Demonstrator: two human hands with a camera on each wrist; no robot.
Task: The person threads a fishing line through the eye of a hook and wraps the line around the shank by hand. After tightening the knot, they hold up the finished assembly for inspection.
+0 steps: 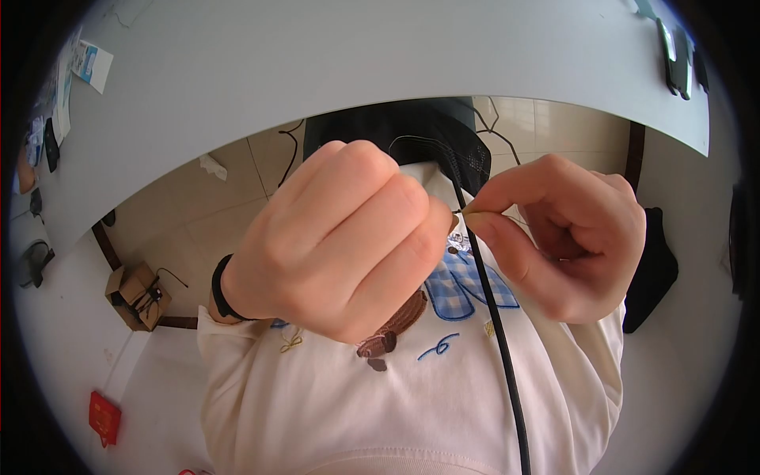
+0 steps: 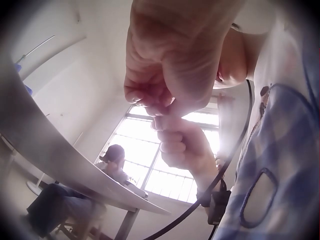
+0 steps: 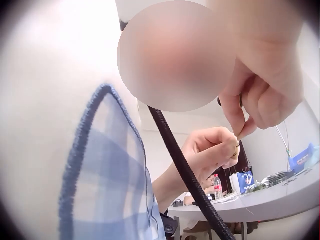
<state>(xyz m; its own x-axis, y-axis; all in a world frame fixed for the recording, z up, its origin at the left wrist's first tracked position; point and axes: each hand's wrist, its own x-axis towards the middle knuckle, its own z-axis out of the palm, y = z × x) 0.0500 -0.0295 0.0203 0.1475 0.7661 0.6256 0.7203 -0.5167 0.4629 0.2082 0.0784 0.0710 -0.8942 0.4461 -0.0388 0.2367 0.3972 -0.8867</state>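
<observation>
Both hands are raised close together in front of the chest. In the head view my left hand (image 1: 340, 237) shows its back, with fingers curled and fingertips hidden. My right hand (image 1: 570, 237) pinches a thin string (image 1: 518, 221) between thumb and forefinger, and a fine end trails toward the palm. A short dark stretch of it bridges the gap to the left hand. In the right wrist view the left hand (image 3: 212, 150) grips this dark strand at its fingertips, right below the right hand's pinch (image 3: 240, 136). How the string lies inside the left hand is hidden.
A black braided cable (image 1: 495, 317) hangs down the shirt front, passing close by the right fingertips. Beyond the hands curves a grey-white table (image 1: 356, 55), with dark devices (image 1: 677, 63) at its right. On the floor stands a cardboard box (image 1: 138, 297). Another person (image 2: 114, 162) sits farther off.
</observation>
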